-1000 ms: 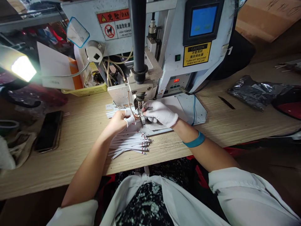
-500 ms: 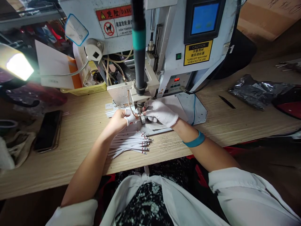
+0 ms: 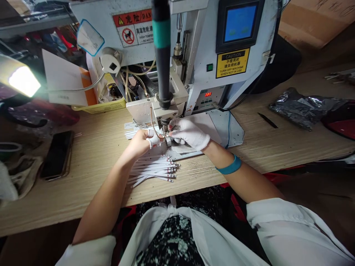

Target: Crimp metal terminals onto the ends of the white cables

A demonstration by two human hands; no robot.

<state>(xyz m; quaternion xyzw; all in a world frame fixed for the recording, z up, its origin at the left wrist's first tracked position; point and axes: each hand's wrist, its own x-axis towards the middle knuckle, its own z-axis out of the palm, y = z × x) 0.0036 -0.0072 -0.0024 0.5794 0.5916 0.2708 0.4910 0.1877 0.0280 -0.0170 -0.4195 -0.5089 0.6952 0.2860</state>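
Observation:
My left hand point(image 3: 143, 142), with white covers on its fingertips, is closed in a pinch just left of the soldering iron's tip. What it pinches is too small to make out. My right hand point(image 3: 190, 134) wears a white glove and is pinched close on the other side of the tip. Its fingers hide whatever they hold. Between and above both hands stands the soldering iron point(image 3: 163, 70), mounted upright on the soldering machine point(image 3: 199, 48). A small metal block point(image 3: 168, 140) sits under the tip. Several thin white flat strips with small ends point(image 3: 152, 168) lie fanned out on the table in front.
More white strips point(image 3: 132, 133) lie behind my left hand. A phone point(image 3: 57, 153) and a lit lamp point(image 3: 24, 81) are at left, with a yellow basket point(image 3: 102, 106) farther back. At right lie black tweezers point(image 3: 267, 120) and a silvery bag point(image 3: 301, 107).
The soldering iron has risen slightly, and the red digits on the machine's small display have changed. Both hands have stayed nearly still.

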